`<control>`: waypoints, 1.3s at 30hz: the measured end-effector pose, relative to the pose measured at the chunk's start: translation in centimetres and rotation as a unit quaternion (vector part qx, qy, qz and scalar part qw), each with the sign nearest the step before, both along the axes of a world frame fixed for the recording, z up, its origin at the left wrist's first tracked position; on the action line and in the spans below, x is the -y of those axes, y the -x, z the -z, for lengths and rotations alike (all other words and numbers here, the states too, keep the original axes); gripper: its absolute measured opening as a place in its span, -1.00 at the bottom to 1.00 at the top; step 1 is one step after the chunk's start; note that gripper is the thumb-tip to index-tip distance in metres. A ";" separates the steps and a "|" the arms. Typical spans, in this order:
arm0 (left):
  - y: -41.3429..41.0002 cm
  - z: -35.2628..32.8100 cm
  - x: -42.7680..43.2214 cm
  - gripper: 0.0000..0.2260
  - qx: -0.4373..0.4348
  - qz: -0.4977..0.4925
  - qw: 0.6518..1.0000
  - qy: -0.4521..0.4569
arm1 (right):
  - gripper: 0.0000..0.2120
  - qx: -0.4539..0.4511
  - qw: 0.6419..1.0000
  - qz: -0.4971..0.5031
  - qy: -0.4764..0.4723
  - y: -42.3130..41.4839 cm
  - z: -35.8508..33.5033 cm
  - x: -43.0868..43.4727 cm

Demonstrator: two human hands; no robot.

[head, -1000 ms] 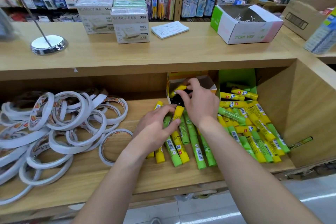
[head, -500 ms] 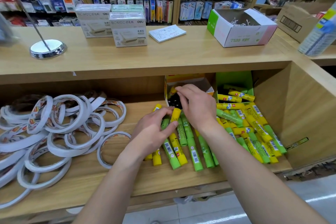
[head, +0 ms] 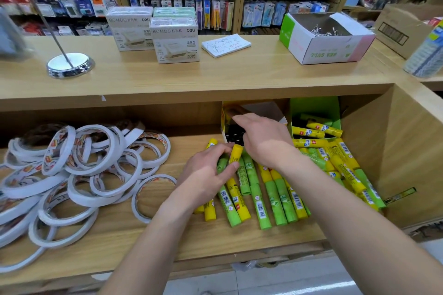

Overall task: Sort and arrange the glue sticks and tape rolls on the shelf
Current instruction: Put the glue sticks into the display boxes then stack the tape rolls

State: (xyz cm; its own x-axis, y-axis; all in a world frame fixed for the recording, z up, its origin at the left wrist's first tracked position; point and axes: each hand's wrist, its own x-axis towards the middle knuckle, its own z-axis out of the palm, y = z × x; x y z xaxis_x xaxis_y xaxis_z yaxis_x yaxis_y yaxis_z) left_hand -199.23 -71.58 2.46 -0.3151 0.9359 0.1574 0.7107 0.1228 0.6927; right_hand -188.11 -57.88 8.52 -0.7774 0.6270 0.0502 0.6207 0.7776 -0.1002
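Yellow and green glue sticks (head: 261,199) lay in a loose row on the front of the wooden shelf (head: 143,242), barcodes up, ends uneven. Left hand (head: 206,175): thumb and fingers pinched on one yellow glue stick (head: 235,154), its cap raised above the row, the lower end hidden among the others. Right hand (head: 263,141): just beyond, fingers curled down at the mouth of the yellow carton (head: 225,117); whether it gripped anything could not be told. Judged step: loading sticks into the carton by colour. Best done one stick at a time, lifted clear of its neighbours, turned cap-first and slid in parallel to those already inside, the carton steadied by the other hand. Further right, a second heap (head: 345,163) spilled from the green carton (head: 314,110). Tape rolls (head: 79,163): white, piled overlapping at the shelf's left, well apart from both hands. Counter (head: 227,74) above: boxed goods, notepad.
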 end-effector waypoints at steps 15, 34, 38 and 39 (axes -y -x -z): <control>-0.4 -0.9 -0.1 -0.81 0.052 -0.046 0.997 -0.028 | -0.45 -0.090 0.991 -0.050 0.080 -1.6 0.9 -0.2; 0.4 0.0 -0.2 -0.74 -0.093 -0.195 0.975 -0.057 | -0.81 -0.422 0.903 0.048 0.070 -1.5 3.1 0.3; 2.3 0.3 1.2 -0.74 -0.063 -0.234 0.970 -0.007 | -0.84 -0.393 0.917 0.054 0.032 -0.5 4.2 -0.3; 2.6 0.3 1.5 -0.72 -0.055 -0.237 0.970 0.007 | -0.84 -0.385 0.921 0.049 0.012 -0.4 4.3 -0.3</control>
State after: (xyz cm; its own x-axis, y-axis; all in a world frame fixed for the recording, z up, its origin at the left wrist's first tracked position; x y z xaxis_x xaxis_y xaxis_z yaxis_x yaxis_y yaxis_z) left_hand -201.85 -73.12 2.17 -0.6929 0.6921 0.2021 0.6410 0.4631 0.6121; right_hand -187.75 -57.53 4.21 -0.4559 0.7011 0.5483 0.4259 0.7128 -0.5573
